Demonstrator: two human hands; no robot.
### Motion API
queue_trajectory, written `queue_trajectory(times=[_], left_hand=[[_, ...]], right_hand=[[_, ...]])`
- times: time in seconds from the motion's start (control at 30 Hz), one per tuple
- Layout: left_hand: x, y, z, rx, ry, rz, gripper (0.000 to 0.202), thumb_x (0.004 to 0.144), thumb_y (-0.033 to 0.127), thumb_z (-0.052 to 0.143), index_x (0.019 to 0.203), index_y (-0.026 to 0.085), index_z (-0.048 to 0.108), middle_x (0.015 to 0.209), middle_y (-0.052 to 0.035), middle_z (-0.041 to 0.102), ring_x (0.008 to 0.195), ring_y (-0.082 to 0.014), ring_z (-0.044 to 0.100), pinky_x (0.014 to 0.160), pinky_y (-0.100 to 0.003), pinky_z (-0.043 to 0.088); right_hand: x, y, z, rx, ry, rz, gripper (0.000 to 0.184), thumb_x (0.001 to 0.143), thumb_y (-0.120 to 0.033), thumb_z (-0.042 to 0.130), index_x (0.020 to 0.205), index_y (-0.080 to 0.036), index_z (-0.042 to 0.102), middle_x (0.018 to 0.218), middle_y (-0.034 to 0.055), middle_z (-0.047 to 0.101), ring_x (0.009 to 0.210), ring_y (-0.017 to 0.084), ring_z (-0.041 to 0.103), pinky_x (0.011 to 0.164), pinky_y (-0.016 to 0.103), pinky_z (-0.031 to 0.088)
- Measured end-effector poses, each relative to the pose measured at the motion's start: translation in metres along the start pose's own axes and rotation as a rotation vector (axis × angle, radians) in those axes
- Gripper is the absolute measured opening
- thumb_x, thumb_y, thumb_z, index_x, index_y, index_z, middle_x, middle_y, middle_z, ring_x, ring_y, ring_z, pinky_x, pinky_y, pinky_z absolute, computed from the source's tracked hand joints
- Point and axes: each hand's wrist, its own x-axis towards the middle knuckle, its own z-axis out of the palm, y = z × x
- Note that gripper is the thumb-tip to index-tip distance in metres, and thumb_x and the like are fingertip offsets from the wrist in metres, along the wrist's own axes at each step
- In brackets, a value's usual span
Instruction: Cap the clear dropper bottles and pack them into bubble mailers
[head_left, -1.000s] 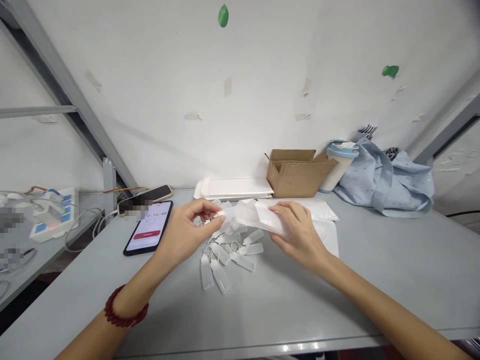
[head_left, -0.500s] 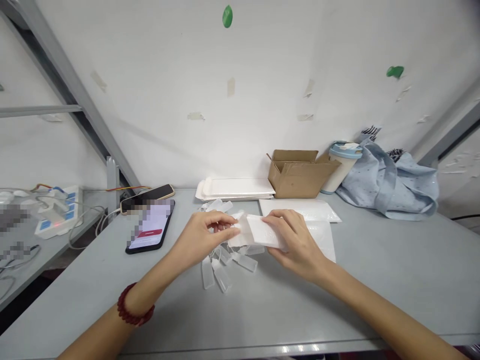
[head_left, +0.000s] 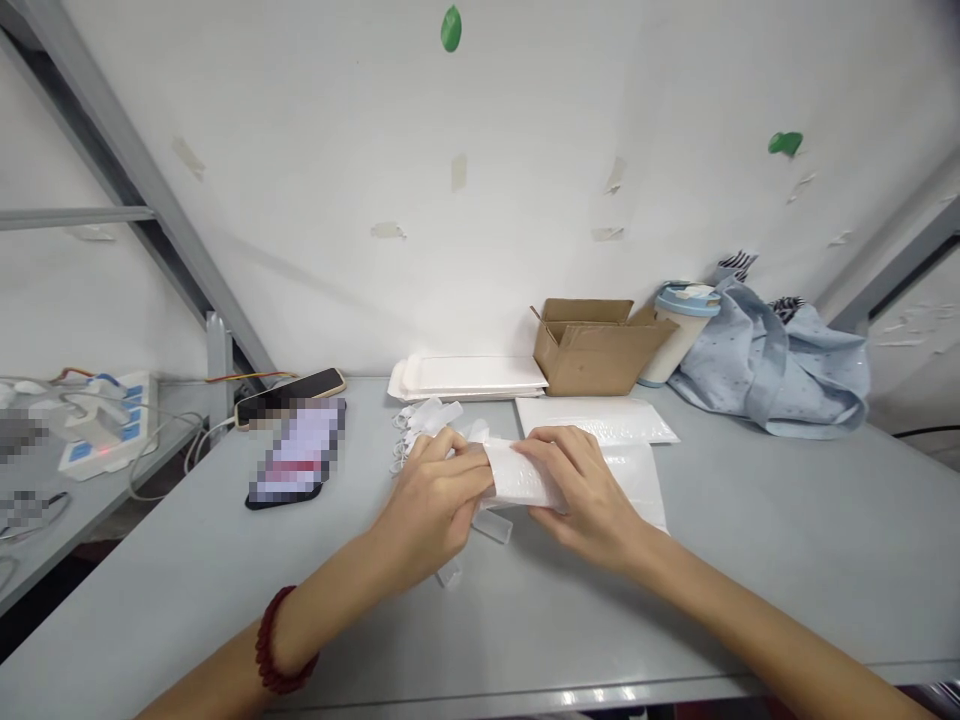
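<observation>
My right hand (head_left: 589,490) is closed around a small white bubble mailer (head_left: 517,475), thumb below and fingers on top, holding it above the table. At the mailer's left end, my left hand (head_left: 439,490) has its fingers at the open mouth, with the fingertips hidden inside or behind the edge. My left hand is closed on that end; whether anything else is in it cannot be seen. Under and behind my left hand lie several frosted plastic tags (head_left: 493,527) with thin white loops, partly covered by the hand.
More white mailers lie flat on the right (head_left: 637,475) and in a stack (head_left: 472,375) by the wall. An open cardboard box (head_left: 600,355), a lidded cup (head_left: 679,330) and a blue cloth bag (head_left: 772,370) stand behind. Two phones, one dark (head_left: 300,395), one lit (head_left: 300,460), and a power strip (head_left: 112,430) are left.
My left hand has shifted from pinching the mailer's flap to reaching in at its mouth, now covering more of the tags. My right hand keeps its hold on the mailer.
</observation>
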Motion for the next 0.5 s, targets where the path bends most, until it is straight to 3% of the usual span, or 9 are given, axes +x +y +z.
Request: queue_trajectory(times=[0.07, 0.13, 0.2, 0.27, 0.37, 0.5], left_hand=[[0.0, 0.0, -0.002, -0.076, 0.095, 0.015, 0.029, 0.082, 0.0, 0.041, 0.08, 0.019, 0.063, 0.08, -0.0028, 0.067, 0.08, -0.02, 0.048, 0.071, -0.034, 0.037], [0.001, -0.001, -0.007, -0.166, 0.269, -0.015, 0.024, 0.083, 0.005, 0.046, 0.089, 0.02, 0.064, 0.084, -0.0032, 0.068, 0.081, -0.0192, 0.051, 0.074, -0.033, 0.04], [0.003, -0.002, -0.014, -0.21, 0.418, -0.143, 0.017, 0.083, 0.011, 0.052, 0.092, 0.02, 0.063, 0.088, -0.004, 0.068, 0.083, -0.0193, 0.053, 0.075, -0.032, 0.042], [0.005, -0.004, -0.021, -0.258, 0.449, -0.339, 0.016, 0.08, 0.017, 0.057, 0.095, 0.021, 0.06, 0.097, -0.0046, 0.066, 0.089, -0.0201, 0.054, 0.075, -0.032, 0.043], [0.008, -0.009, -0.027, -0.546, 0.303, -0.558, 0.034, 0.074, 0.025, 0.064, 0.107, 0.02, 0.055, 0.11, -0.0068, 0.062, 0.097, -0.0212, 0.056, 0.075, -0.031, 0.046], [0.009, -0.011, -0.021, -1.076, -0.13, -0.689, 0.038, 0.07, 0.027, 0.066, 0.105, 0.018, 0.058, 0.102, -0.008, 0.065, 0.088, -0.0208, 0.063, 0.069, -0.029, 0.049]], right_hand=[[0.0, 0.002, 0.0, -0.005, 0.003, 0.002, 0.052, 0.068, -0.007, 0.051, 0.118, -0.019, 0.041, 0.107, 0.0122, 0.05, 0.099, 0.027, 0.049, 0.082, 0.043, 0.041], [0.0, 0.005, -0.001, -0.008, 0.012, 0.014, 0.052, 0.07, -0.009, 0.052, 0.12, -0.02, 0.04, 0.107, 0.0121, 0.049, 0.1, 0.027, 0.048, 0.082, 0.044, 0.041], [0.0, 0.007, -0.002, -0.01, 0.028, 0.034, 0.052, 0.071, -0.009, 0.053, 0.12, -0.02, 0.04, 0.108, 0.0119, 0.048, 0.1, 0.027, 0.047, 0.083, 0.044, 0.041], [-0.001, 0.009, -0.003, -0.008, 0.039, 0.048, 0.052, 0.071, -0.01, 0.054, 0.121, -0.02, 0.04, 0.109, 0.0121, 0.047, 0.101, 0.027, 0.047, 0.084, 0.044, 0.04], [-0.001, 0.008, -0.005, 0.009, 0.036, 0.031, 0.053, 0.071, -0.013, 0.054, 0.122, -0.019, 0.039, 0.11, 0.0125, 0.046, 0.102, 0.028, 0.046, 0.085, 0.044, 0.039], [0.0, 0.003, -0.007, 0.034, 0.002, -0.037, 0.056, 0.069, -0.015, 0.052, 0.124, -0.019, 0.037, 0.11, 0.013, 0.046, 0.102, 0.029, 0.046, 0.084, 0.045, 0.038]])
